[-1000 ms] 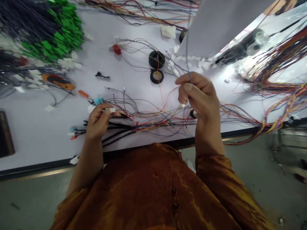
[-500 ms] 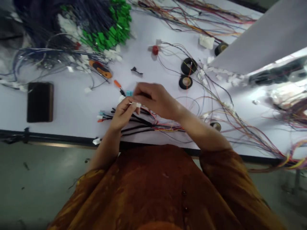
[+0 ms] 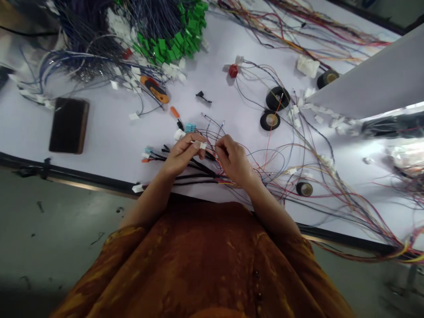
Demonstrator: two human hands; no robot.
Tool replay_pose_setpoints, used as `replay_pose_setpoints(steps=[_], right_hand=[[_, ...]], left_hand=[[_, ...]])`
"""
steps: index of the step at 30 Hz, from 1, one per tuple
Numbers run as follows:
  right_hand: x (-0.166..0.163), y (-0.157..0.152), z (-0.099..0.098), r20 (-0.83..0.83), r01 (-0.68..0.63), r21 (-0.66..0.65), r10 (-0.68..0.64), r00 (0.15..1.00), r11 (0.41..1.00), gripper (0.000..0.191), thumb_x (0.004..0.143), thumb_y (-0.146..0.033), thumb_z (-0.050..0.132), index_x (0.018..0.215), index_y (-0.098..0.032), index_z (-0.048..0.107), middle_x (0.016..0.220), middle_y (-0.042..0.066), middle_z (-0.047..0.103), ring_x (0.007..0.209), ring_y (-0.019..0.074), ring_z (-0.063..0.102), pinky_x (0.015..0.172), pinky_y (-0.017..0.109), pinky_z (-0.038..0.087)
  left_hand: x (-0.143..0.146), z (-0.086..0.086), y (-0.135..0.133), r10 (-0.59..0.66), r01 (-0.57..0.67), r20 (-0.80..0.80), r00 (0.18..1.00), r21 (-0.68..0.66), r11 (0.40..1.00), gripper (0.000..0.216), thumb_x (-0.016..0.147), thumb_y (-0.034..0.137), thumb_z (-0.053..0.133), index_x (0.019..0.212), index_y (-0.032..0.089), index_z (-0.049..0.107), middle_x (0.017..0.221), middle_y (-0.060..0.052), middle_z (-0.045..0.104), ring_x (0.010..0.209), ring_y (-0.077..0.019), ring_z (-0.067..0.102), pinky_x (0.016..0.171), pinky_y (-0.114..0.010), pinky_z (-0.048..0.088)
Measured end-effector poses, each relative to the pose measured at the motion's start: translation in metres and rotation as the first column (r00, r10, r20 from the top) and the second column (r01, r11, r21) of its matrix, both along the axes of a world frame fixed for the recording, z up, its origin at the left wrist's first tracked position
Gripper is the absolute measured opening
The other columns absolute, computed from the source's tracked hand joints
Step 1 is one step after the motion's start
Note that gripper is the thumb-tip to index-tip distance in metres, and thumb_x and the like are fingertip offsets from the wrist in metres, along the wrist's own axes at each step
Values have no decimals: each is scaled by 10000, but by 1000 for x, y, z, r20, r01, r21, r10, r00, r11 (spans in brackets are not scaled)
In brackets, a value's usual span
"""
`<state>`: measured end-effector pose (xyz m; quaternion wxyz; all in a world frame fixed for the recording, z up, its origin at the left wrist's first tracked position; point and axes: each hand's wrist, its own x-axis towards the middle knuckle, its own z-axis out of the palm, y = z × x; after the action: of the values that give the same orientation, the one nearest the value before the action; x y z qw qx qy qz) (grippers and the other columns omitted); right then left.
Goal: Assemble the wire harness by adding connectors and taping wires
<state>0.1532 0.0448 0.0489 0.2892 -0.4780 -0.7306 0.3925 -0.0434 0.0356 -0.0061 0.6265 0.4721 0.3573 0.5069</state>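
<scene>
My left hand [image 3: 181, 155] pinches a small white connector [image 3: 202, 145] just above the white table [image 3: 99, 137]. My right hand [image 3: 234, 160] is right beside it, fingers curled on a thin wire that runs toward the connector. Under both hands lies a bundle of black sleeved cables and thin coloured wires [image 3: 205, 172]. A small blue connector [image 3: 190, 127] rests just beyond my left hand.
Green connectors [image 3: 172, 44] on dark wires pile up at the far left. Black tape rolls [image 3: 274, 98] [image 3: 270, 120] [image 3: 304, 189], a red connector [image 3: 233, 71], an orange-handled tool [image 3: 154, 88] and a dark flat object [image 3: 69, 125] lie about. A grey panel [image 3: 374, 79] rises at right. Loose wires [image 3: 347, 194] trail right.
My right hand came down from holding a wire high at the right and now sits beside my left hand at the connector. The view shifted, so the table appears further right.
</scene>
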Motion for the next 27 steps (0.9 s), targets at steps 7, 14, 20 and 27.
replay_pose_setpoints(steps=[7,14,20,27], right_hand=[[4,-3,3,-3,-20,59,20,1000,998,170,926,-133,498,777,-207,461,707,-26,501,660,106,440,665,266,365],[3,-4,6,79,-8,40,5,997,999,162,925,-142,508,777,-203,479,711,-20,524,660,107,435,661,277,339],[3,-6,9,148,1,5,-2,989,1000,161,946,-195,489,786,-211,484,727,-4,546,669,124,452,671,285,349],[-7,-6,9,268,-17,-6,18,963,1000,214,1001,-285,450,819,-203,528,779,15,600,705,138,500,661,282,334]], left_hand=[[0,0,-1,20,-20,-13,1000,-6,1000,218,956,420,642,1040,225,692,718,-4,591,653,-109,612,666,-251,537],[-1,2,-1,7,-7,-42,999,4,1000,244,953,433,641,1054,218,692,722,-8,587,667,-110,596,663,-243,530],[0,3,-2,3,-3,-49,999,8,1000,229,955,421,640,1055,223,694,729,-9,590,672,-111,595,664,-242,528],[5,5,-2,-56,58,-93,994,22,998,285,925,463,670,1022,195,684,705,-7,610,632,-117,613,628,-249,528]])
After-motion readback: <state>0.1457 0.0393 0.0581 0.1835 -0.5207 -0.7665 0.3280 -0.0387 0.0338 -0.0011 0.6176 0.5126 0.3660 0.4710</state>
